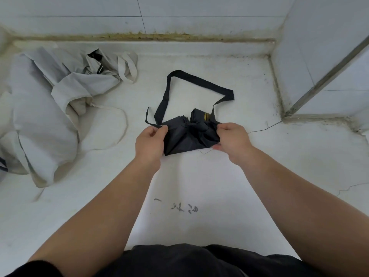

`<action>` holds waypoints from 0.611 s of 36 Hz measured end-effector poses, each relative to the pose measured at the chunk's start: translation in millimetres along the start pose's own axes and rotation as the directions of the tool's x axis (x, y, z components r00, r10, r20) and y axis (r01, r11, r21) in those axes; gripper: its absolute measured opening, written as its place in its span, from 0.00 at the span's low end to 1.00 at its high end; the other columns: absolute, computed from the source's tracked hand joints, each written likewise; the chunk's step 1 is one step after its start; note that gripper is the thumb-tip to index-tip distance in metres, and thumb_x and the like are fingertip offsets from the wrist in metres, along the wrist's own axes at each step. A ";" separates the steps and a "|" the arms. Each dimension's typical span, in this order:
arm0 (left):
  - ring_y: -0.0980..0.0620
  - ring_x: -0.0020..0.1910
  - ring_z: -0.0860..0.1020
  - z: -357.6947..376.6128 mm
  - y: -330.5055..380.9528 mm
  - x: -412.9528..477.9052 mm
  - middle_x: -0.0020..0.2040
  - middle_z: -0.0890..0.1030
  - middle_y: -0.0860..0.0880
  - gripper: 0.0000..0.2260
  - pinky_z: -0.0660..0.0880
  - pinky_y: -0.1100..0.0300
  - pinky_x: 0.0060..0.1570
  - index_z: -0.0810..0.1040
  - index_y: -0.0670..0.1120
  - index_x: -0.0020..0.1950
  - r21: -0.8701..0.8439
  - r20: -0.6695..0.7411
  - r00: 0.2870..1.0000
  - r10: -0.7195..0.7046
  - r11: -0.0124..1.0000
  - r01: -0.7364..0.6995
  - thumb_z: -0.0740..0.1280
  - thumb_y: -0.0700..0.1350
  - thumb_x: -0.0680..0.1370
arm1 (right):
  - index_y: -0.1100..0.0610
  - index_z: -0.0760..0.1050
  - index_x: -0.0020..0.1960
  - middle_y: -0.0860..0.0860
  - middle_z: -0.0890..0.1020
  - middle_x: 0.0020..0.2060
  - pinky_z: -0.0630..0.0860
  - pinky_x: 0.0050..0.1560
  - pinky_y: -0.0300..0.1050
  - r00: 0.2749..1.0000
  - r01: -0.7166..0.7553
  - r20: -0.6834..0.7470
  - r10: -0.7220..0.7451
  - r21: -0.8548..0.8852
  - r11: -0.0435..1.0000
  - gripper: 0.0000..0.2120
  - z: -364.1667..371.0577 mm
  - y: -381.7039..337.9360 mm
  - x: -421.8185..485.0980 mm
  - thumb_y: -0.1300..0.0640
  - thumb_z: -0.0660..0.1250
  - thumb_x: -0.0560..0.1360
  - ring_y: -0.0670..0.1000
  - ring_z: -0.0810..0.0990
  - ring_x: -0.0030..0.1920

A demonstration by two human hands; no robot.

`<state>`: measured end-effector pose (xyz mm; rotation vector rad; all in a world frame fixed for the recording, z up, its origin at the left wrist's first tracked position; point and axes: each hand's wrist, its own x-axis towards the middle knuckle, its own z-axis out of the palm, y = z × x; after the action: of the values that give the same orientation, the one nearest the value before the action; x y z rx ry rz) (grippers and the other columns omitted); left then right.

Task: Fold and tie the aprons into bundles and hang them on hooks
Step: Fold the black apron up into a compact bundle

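A dark navy apron (pixel 185 136) lies folded into a small bundle on the white counter (pixel 219 186), with a knot at its middle. Its neck loop (pixel 191 78) spreads flat on the counter behind it. My left hand (pixel 150 142) pinches a thin tie end at the bundle's left side. On the right, my right hand (pixel 231 140) grips the other tie end at the bundle's edge. The two ties are stretched outward from the knot.
A heap of pale grey and cream aprons (pixel 50 108) with loose straps lies at the left of the counter. A tiled wall (pixel 179 15) runs along the back, and a tiled corner with a metal strip (pixel 323 76) stands at the right.
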<state>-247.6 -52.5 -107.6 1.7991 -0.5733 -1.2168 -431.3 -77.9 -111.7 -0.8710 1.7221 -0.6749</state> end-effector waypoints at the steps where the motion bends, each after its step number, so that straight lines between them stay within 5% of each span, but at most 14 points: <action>1: 0.48 0.40 0.70 -2.0 2.0 0.2 0.38 0.73 0.44 0.13 0.70 0.53 0.44 0.70 0.46 0.33 -0.095 0.038 0.999 -0.036 0.995 0.040 0.69 0.44 0.76 | 0.65 0.78 0.53 0.55 0.80 0.47 0.82 0.44 0.46 0.999 -0.031 0.022 0.030 0.054 0.998 0.11 -0.8 -0.5 -1.7 0.64 0.57 0.78 0.53 0.82 0.37; 5: 0.49 0.42 0.81 -9.4 12.3 0.3 0.45 0.82 0.45 0.02 0.79 0.58 0.44 0.77 0.41 0.48 -0.331 0.234 0.963 -0.130 0.921 0.204 0.65 0.39 0.79 | 0.68 0.75 0.41 0.56 0.82 0.39 0.80 0.34 0.40 0.996 -0.065 0.082 0.039 0.349 0.935 0.09 -6.4 -3.4 -8.8 0.68 0.59 0.77 0.53 0.83 0.36; 7: 0.51 0.42 0.83 -11.8 16.0 -1.4 0.47 0.84 0.45 0.08 0.80 0.60 0.39 0.77 0.41 0.56 -0.392 0.297 0.939 -0.175 0.874 0.287 0.63 0.41 0.80 | 0.64 0.74 0.38 0.53 0.82 0.31 0.81 0.35 0.41 0.990 -0.103 0.134 0.045 0.464 0.880 0.10 -6.9 -8.1 -12.6 0.69 0.60 0.77 0.51 0.82 0.33; 13: 0.55 0.29 0.77 -18.1 27.0 -3.5 0.33 0.79 0.48 0.05 0.73 0.68 0.26 0.76 0.43 0.41 -0.519 0.251 0.914 -0.320 0.753 0.406 0.65 0.38 0.77 | 0.62 0.77 0.46 0.54 0.82 0.37 0.81 0.47 0.43 0.948 -0.158 0.318 -0.036 0.563 0.811 0.13 -6.9 -20.7 -25.6 0.71 0.55 0.77 0.52 0.81 0.39; 15: 0.54 0.32 0.76 -20.5 30.2 -2.1 0.33 0.77 0.47 0.05 0.73 0.68 0.25 0.76 0.42 0.39 -0.557 0.233 0.900 -0.369 0.708 0.435 0.65 0.36 0.75 | 0.60 0.76 0.50 0.52 0.79 0.40 0.78 0.55 0.46 0.941 -0.039 0.315 -0.126 0.469 0.882 0.14 -5.5 -19.5 -27.5 0.73 0.56 0.76 0.50 0.78 0.43; 17: 0.54 0.35 0.76 -21.3 33.7 -2.2 0.34 0.78 0.47 0.04 0.73 0.68 0.25 0.76 0.41 0.40 -0.588 0.239 0.889 -0.390 0.670 0.452 0.65 0.35 0.75 | 0.57 0.75 0.56 0.46 0.76 0.43 0.77 0.54 0.41 0.945 0.179 0.242 -0.218 0.175 0.968 0.14 -3.0 -16.7 -26.0 0.71 0.63 0.74 0.44 0.76 0.45; 20: 0.53 0.38 0.78 -20.2 37.0 -1.7 0.42 0.78 0.46 0.02 0.74 0.68 0.26 0.77 0.41 0.43 -0.616 0.237 0.881 -0.409 0.638 0.462 0.67 0.35 0.74 | 0.56 0.72 0.64 0.40 0.74 0.44 0.70 0.42 0.32 0.930 0.350 0.155 -0.334 -0.092 0.932 0.21 0.1 -14.9 -23.7 0.58 0.72 0.72 0.44 0.73 0.46; 22: 0.53 0.39 0.79 -20.8 38.1 -0.2 0.44 0.79 0.47 0.02 0.75 0.68 0.26 0.78 0.41 0.45 -0.630 0.216 0.879 -0.425 0.627 0.458 0.68 0.36 0.74 | 0.56 0.72 0.64 0.44 0.76 0.49 0.67 0.48 0.32 0.911 0.408 0.128 -0.391 -0.159 0.899 0.21 0.4 -13.3 -22.7 0.53 0.72 0.73 0.44 0.72 0.51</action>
<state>-225.4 -63.8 -72.1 1.2982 0.3187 -1.5443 -423.6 -67.0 -89.0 -1.3897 1.5493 -0.7387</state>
